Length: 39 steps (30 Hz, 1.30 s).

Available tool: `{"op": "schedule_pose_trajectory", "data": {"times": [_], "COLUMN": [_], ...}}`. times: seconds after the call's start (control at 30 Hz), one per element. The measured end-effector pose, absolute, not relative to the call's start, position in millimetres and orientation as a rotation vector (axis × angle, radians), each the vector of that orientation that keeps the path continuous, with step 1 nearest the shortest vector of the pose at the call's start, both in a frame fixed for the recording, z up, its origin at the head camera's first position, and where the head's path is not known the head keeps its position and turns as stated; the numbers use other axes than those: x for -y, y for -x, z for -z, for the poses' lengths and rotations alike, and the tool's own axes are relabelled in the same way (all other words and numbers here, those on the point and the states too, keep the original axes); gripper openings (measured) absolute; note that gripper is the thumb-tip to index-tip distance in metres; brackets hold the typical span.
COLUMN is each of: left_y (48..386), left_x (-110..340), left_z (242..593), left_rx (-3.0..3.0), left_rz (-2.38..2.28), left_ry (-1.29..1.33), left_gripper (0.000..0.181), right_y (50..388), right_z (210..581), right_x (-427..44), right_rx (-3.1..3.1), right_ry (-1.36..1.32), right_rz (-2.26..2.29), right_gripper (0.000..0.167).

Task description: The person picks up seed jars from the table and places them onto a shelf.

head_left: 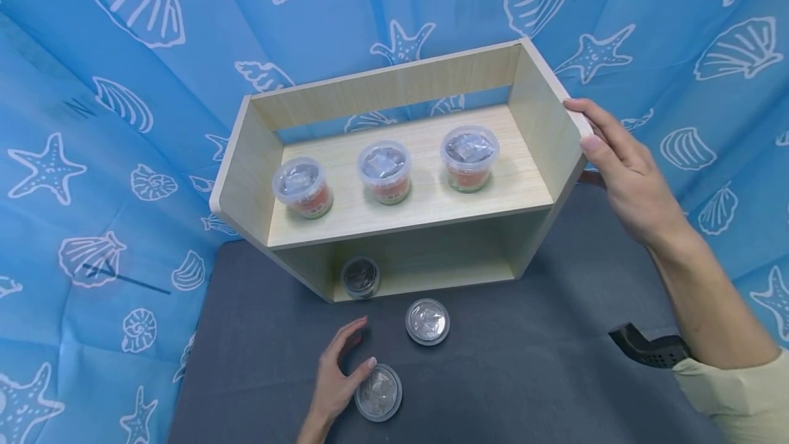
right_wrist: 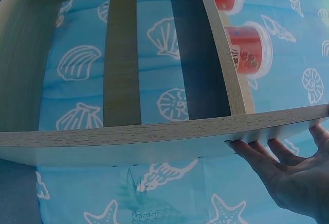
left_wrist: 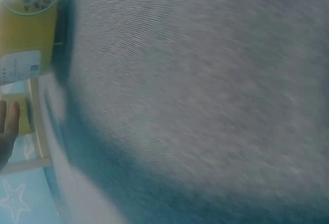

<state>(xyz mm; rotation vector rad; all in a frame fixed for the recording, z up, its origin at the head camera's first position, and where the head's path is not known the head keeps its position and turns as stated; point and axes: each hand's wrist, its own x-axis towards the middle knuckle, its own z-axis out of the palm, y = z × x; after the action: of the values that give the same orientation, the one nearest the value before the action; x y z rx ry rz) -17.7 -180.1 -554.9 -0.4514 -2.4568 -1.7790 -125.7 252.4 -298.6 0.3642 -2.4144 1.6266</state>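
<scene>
My left hand (head_left: pixel 335 379) is low over the dark table, fingers spread and slightly bent, its thumb at the rim of a clear-lidded tub (head_left: pixel 378 395). In the left wrist view, fingertips (left_wrist: pixel 11 118) show at the left edge, near a labelled yellow tub (left_wrist: pixel 25 36). A second lidded tub (head_left: pixel 428 321) stands in front of the pale wooden shelf (head_left: pixel 407 230). Against the shelf's right side panel rests my right hand (head_left: pixel 641 183), thumb and a finger at its front edge. The right wrist view shows extended fingers (right_wrist: pixel 257 160) touching the panel's outer face.
Three red tubs, left (head_left: pixel 303 187), middle (head_left: pixel 385 171) and right (head_left: pixel 470 157), stand in a row on the upper board. Another tub (head_left: pixel 360 277) sits at the left of the lower compartment. A blue seashell-print curtain (head_left: pixel 154 225) hangs behind and beside the table.
</scene>
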Motion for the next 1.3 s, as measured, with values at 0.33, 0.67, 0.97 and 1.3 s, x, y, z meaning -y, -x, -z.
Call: {"op": "schedule_pose_trajectory", "data": {"times": [0.33, 0.67, 0.97, 1.3], "left_y": [-2, -19, -28, -27], "left_x": [184, 190, 181, 177], "left_z": [563, 578, 583, 588], "left_rx": [2.559, 2.675, 2.746, 2.795], "left_rz": [1.708, 1.681, 1.753, 1.626], "left_ry": [0.664, 0.647, 0.541, 0.622], "left_gripper": [0.065, 0.075, 0.086, 0.088], "right_y": [127, 126, 126, 126], "right_z": [298, 298, 298, 299], "right_x": [-253, -251, -252, -251], "right_rx": [2.416, 2.422, 2.408, 2.395], "right_ry": [-0.375, -0.354, -0.364, -0.359], "right_rz": [-1.634, -1.632, -1.631, -1.664], "right_gripper": [0.048, 0.049, 0.048, 0.048]}}
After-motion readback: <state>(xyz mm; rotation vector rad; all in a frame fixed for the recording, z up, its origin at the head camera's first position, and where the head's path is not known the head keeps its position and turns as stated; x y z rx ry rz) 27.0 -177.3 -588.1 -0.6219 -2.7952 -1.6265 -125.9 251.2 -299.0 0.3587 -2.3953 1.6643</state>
